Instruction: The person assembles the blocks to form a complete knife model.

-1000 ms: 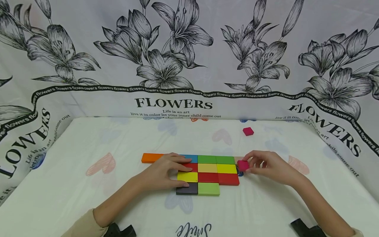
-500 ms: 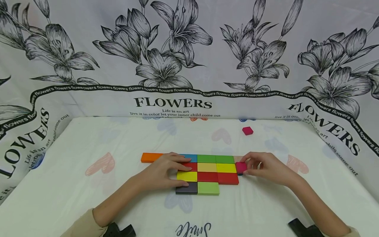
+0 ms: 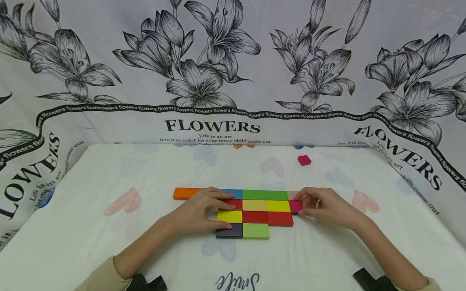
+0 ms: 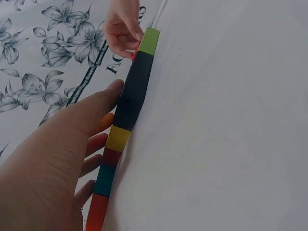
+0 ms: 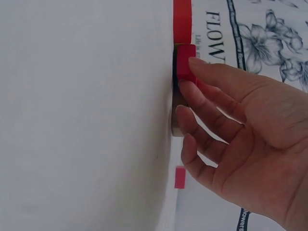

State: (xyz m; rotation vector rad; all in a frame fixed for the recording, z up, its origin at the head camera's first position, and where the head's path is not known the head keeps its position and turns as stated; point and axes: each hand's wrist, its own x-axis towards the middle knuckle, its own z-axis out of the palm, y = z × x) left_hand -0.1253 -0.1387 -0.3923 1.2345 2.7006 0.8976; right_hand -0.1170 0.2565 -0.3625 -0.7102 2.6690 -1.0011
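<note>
Flat coloured rectangular blocks lie edge to edge in rows on the cloth. My left hand (image 3: 198,210) rests on their left part, fingertips on the blue block (image 3: 236,194) and a red block (image 3: 239,204), thumb on the dark grey block (image 3: 229,231). Thumb and forefinger of my right hand (image 3: 329,206) pinch a small crimson block (image 3: 295,207) at the right end of the second row, beside the yellow block (image 3: 278,206). In the right wrist view this crimson block (image 5: 185,62) overlaps a dark piece; the other fingers curl loosely. A beige block (image 3: 292,195) is partly hidden.
A second crimson block (image 3: 304,160) lies alone further back. An orange block (image 3: 185,193) sticks out at the top row's left end. White cloth with heart prints (image 3: 123,202) covers the surface; a flower-print cloth (image 3: 214,89) hangs behind.
My right hand has moved slightly left with the crimson block, bringing it up to the yellow block's right end. My left hand stays in place on the blocks.
</note>
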